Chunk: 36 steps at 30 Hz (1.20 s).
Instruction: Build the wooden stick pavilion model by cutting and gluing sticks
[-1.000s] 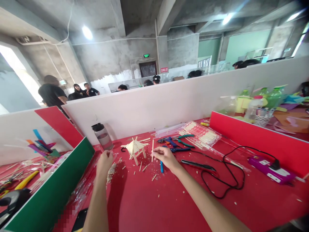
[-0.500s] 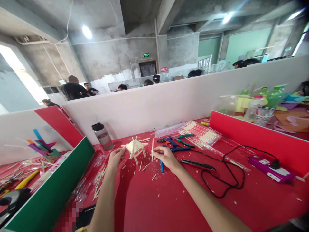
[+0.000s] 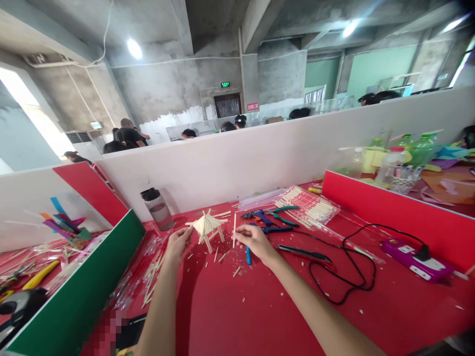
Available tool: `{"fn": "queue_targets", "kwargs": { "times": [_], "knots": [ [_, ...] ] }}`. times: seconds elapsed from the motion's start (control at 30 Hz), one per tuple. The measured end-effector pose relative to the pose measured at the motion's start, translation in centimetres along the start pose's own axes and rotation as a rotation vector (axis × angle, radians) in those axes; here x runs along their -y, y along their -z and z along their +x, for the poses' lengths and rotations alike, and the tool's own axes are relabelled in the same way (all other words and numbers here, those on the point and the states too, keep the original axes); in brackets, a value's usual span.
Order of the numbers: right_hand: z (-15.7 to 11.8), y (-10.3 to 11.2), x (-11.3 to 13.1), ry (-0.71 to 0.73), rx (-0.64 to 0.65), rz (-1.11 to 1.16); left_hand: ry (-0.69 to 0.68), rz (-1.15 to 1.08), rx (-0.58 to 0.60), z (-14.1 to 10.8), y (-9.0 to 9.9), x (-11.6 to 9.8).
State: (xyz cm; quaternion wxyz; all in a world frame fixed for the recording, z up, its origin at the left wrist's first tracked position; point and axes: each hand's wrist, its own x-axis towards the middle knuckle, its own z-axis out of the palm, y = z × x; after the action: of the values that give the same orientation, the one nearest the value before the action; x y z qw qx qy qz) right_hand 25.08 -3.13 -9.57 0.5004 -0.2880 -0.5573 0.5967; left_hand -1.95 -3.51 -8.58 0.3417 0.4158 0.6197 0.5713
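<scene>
A small model pavilion (image 3: 207,226) made of pale wooden sticks stands on the red table, with a sloping roof on stick legs. My left hand (image 3: 178,243) is closed at its left side, the fingertips pinching the roof's edge. Just right of the model, my right hand (image 3: 254,240) pinches a short wooden stick (image 3: 234,230) upright between thumb and fingers. A gap separates this stick from the model. Offcuts (image 3: 236,271) and small chips lie on the table in front of the model.
Behind my right hand lie green-handled pliers (image 3: 285,215) and a bag of sticks (image 3: 309,205). A utility knife (image 3: 305,253), black cable and purple power strip (image 3: 415,259) are rightward. A water bottle (image 3: 158,210) stands back left; green (image 3: 85,282) and red (image 3: 401,217) dividers flank the table.
Both hands, the pavilion and the stick stay practically where they were. In the background at the left, people in dark clothes have shifted position.
</scene>
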Motion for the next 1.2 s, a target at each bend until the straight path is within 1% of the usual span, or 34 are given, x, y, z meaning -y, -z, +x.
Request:
{"fn": "queue_targets", "kwargs": {
  "times": [0.1, 0.27, 0.33, 0.37, 0.43, 0.5, 0.57, 0.63, 0.7, 0.8, 0.9, 0.93, 1.03, 1.1, 1.2],
  "knots": [
    [0.0, 0.0, -0.1, 0.0, -0.002, 0.0, -0.019, 0.104, -0.048, 0.1, 1.3, 0.3],
    [0.1, 0.0, -0.3, 0.012, 0.011, -0.01, -0.054, 0.354, -0.227, -0.2, 4.7, 0.3],
    [0.1, 0.0, -0.3, 0.007, 0.012, -0.016, -0.058, 0.605, -0.32, -0.6, 5.5, 0.0],
    [0.1, 0.1, -0.4, 0.006, 0.01, -0.018, -0.053, 0.744, -0.346, -0.8, 5.7, -0.2],
    [0.1, 0.1, -0.5, 0.012, 0.005, -0.02, -0.041, 0.97, -0.346, -1.4, 5.7, -0.8],
    [0.1, 0.2, -0.5, 0.018, 0.003, -0.02, -0.043, 1.065, -0.299, -1.8, 5.2, -1.5],
    [0.1, 0.2, -0.5, 0.017, 0.002, -0.016, -0.076, 1.104, -0.254, -2.0, 4.6, -2.4],
    [0.1, 0.2, -0.5, 0.016, -0.001, -0.013, -0.138, 1.099, -0.232, -2.0, 4.0, -3.6],
    [0.1, 0.2, -0.4, 0.018, -0.004, -0.021, -0.212, 1.045, -0.218, -1.9, 3.1, -5.2],
    [0.1, 0.1, -0.2, 0.015, -0.006, -0.023, -0.295, 0.986, -0.144, -1.9, 1.1, -8.0],
    [0.1, 0.2, 0.0, 0.015, -0.013, -0.003, -0.376, 0.986, -0.092, -2.2, -1.6, -10.1],
    [0.0, 0.2, 0.0, 0.016, -0.017, 0.0, -0.388, 1.002, -0.068, -2.3, -2.5, -10.5],
    [0.1, 0.2, 0.1, 0.012, -0.016, 0.0, -0.366, 1.081, -0.089, -2.3, -4.6, -10.9],
    [0.1, 0.2, 0.1, 0.01, -0.012, 0.006, -0.347, 1.131, -0.106, -2.1, -5.1, -10.8],
    [0.1, 0.1, 0.0, 0.02, -0.008, 0.021, -0.359, 1.169, -0.095, -1.3, -5.0, -10.7]
  ]
}}
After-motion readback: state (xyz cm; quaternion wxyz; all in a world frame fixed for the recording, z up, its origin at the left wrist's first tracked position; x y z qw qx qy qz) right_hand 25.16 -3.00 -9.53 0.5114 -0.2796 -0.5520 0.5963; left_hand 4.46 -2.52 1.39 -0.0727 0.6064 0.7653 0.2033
